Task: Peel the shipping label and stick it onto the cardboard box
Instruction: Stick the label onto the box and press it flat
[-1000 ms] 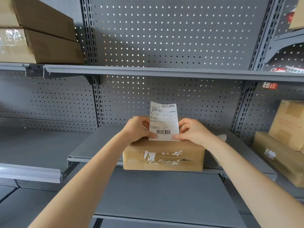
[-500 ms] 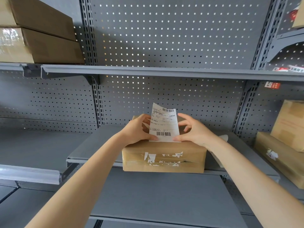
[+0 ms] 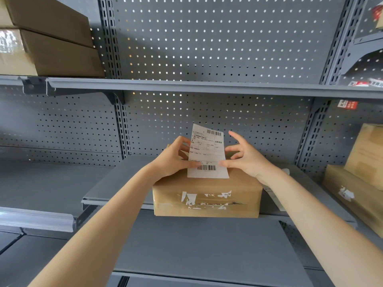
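Observation:
A brown cardboard box (image 3: 207,198) with torn white label scraps on its front sits on the grey middle shelf (image 3: 116,183). A white shipping label (image 3: 207,154) with two barcodes stands over the box top, its lower edge down at the box's near top edge and its upper part leaning away. My left hand (image 3: 176,160) presses the label's lower left side with the thumb. My right hand (image 3: 246,158) touches the lower right edge with its thumb, and its other fingers are spread apart. The box top behind the label is hidden.
Stacked cardboard boxes (image 3: 51,40) fill the upper left shelf. More boxes (image 3: 360,179) stand at the right, one with a torn white patch. A grey pegboard wall (image 3: 207,38) backs the shelves. A lower grey shelf (image 3: 207,249) juts out under the box.
The label has tilted back toward the box top and its lower edge has come down onto the box. My right hand's fingers have spread apart.

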A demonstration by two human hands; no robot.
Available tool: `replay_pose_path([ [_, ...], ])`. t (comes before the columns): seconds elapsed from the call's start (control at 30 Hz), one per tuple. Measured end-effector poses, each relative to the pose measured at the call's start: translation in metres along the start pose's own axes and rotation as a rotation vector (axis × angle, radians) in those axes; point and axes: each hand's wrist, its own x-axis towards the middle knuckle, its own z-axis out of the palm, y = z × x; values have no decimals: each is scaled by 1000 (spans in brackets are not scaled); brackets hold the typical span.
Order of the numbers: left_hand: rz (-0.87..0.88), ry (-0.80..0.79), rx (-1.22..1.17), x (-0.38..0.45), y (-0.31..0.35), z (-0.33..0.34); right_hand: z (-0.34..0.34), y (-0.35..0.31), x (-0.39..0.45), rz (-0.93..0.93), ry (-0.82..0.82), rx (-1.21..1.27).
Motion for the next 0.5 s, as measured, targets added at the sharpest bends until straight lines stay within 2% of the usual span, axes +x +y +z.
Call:
replay_pose_path([
  [0.13,0,-17,-8,5,-4,-1,3,-2,6,39,-2,37],
  [0.37,-6,-42,55,11,-12,-1,8,3,16,98,-86,-104],
  [0.5,-13,-60,50,13,-13,-3,5,2,19,50,-114,-128],
])
